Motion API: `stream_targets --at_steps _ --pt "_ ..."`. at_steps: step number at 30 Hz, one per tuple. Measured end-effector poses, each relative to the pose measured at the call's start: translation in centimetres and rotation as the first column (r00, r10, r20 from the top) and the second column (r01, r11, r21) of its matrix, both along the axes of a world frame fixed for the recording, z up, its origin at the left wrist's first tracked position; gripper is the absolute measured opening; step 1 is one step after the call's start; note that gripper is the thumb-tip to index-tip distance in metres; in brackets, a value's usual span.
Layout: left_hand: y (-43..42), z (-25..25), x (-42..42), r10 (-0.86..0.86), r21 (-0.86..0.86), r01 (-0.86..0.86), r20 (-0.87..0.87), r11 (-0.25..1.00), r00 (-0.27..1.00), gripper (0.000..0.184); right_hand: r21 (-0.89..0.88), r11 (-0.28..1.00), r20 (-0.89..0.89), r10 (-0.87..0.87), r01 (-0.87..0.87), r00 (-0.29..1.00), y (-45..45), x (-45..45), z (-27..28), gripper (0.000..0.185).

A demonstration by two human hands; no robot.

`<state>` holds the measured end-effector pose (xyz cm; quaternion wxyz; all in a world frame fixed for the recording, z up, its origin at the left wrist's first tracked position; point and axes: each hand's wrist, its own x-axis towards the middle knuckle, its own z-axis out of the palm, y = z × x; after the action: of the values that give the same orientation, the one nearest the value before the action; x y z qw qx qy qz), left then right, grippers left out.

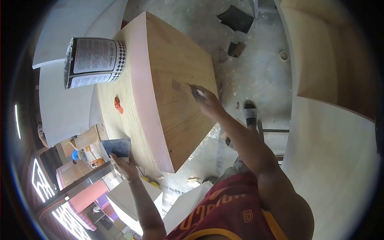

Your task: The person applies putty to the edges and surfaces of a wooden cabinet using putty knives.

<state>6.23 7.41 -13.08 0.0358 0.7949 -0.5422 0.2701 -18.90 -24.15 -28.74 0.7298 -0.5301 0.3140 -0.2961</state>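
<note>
My right hand (pixel 208 103) is closed on a small scraper (pixel 196 93), its edge at the side face of a wooden box (pixel 172 60), near a darker patch on the wood. My left hand (pixel 125 167) grips a wide dark flat blade (pixel 117 148) by its lower edge, close to the box's top face. On that top face lies a blob of red-orange paste (pixel 118 105). A labelled metal can (pixel 96 60) stands on the same face, beyond the paste. A pale pink strip (pixel 146 88) runs along the box's edge.
Dark scraps (pixel 236 19) and a small dark block (pixel 236 49) lie on the concrete floor (pixel 260 72). A sandalled foot (pixel 250 114) is beside the box. Large curved panels (pixel 328 136) stand at the right; white boxes (pixel 134 200) are at lower left.
</note>
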Motion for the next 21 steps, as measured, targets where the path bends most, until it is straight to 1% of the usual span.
stream_targets --at_steps 1,2,4,5,7,8,9,10,11,12,13,14,16,17,18,19,20,21 --pt "0.1 -0.1 0.2 -0.002 0.008 0.002 0.019 1.000 1.000 0.090 0.006 0.999 -0.026 -0.038 0.038 0.999 -1.4 0.8 0.2 0.049" --pt "0.1 0.0 0.3 -0.003 0.006 0.003 0.019 1.000 1.000 0.090 0.004 0.999 -0.026 -0.039 0.039 0.999 -2.5 1.8 0.6 0.049" --pt "0.1 0.1 0.4 -0.050 -0.010 0.050 -0.033 0.999 0.998 0.091 0.281 0.959 -0.294 0.129 -0.043 0.947 -3.8 3.8 2.1 0.037" --pt "0.3 0.1 0.4 -0.047 -0.012 0.047 -0.034 0.999 0.998 0.091 0.280 0.959 -0.295 0.131 -0.045 0.947 -3.5 3.9 3.3 0.037" --pt "0.3 -0.3 0.6 -0.063 -0.037 0.061 -0.054 0.997 0.997 0.090 0.080 0.997 -0.347 0.048 -0.022 0.937 -2.1 3.3 5.6 0.041" --pt "0.3 -0.5 0.7 -0.069 -0.048 0.066 -0.062 0.997 0.996 0.090 0.021 0.999 -0.241 -0.022 0.028 0.970 -0.8 2.5 5.8 0.039" --pt "0.6 -1.0 0.7 -0.013 -0.074 0.004 -0.121 0.997 0.993 0.090 0.013 0.999 -0.242 -0.027 0.031 0.970 -0.1 1.7 4.9 0.039" --pt "0.7 -1.0 0.8 0.015 -0.084 -0.028 -0.152 0.996 0.988 0.090 -0.042 0.998 -0.078 -0.043 0.039 0.996 0.8 0.9 3.3 0.040" --pt "0.7 -1.0 0.7 0.041 -0.093 -0.059 -0.182 0.994 0.982 0.090 -0.097 0.994 0.089 -0.048 0.057 0.995 0.9 0.1 2.9 0.045" --pt "0.8 -0.9 0.7 0.026 -0.066 -0.035 -0.129 0.997 0.991 0.089 0.158 0.987 0.041 0.025 -0.031 0.999 1.0 -0.1 2.5 0.047" --pt "0.7 -0.9 0.8 0.014 -0.052 -0.019 -0.103 0.998 0.995 0.088 0.409 0.910 -0.005 0.085 -0.076 0.996 1.1 -0.3 2.1 0.049" --pt "0.3 -0.7 0.7 0.001 -0.038 -0.004 -0.077 0.999 0.997 0.088 0.281 0.958 0.137 -0.091 0.049 0.986 1.1 0.4 1.7 0.050" --pt "0.1 -0.4 0.3 -0.045 -0.030 0.045 -0.008 0.999 0.999 0.086 0.190 0.978 0.178 -0.118 0.084 0.977 1.5 1.0 0.5 0.053" --pt "0.2 -0.4 0.5 -0.047 -0.024 0.047 -0.008 0.999 0.999 0.086 0.196 0.977 0.178 -0.121 0.086 0.977 1.7 1.6 0.8 0.053" --pt "0.5 -0.6 1.0 -0.033 -0.053 0.028 -0.089 0.998 0.996 0.086 -0.020 0.976 0.181 -0.209 0.216 0.961 2.0 2.6 1.3 0.055" --pt "0.9 -0.9 1.4 -0.019 -0.081 0.005 -0.171 0.997 0.985 0.087 -0.235 0.914 0.200 -0.288 0.332 0.936 2.3 3.7 1.8 0.056" --pt "1.3 -1.2 1.9 -0.005 -0.107 -0.022 -0.255 0.994 0.967 0.087 -0.232 0.915 0.195 -0.289 0.330 0.937 3.0 4.9 1.8 0.056" --pt "1.4 -1.4 2.0 0.006 -0.133 -0.054 -0.337 0.990 0.942 0.087 -0.217 0.937 0.087 -0.261 0.274 0.961 3.7 6.1 1.6 0.057"
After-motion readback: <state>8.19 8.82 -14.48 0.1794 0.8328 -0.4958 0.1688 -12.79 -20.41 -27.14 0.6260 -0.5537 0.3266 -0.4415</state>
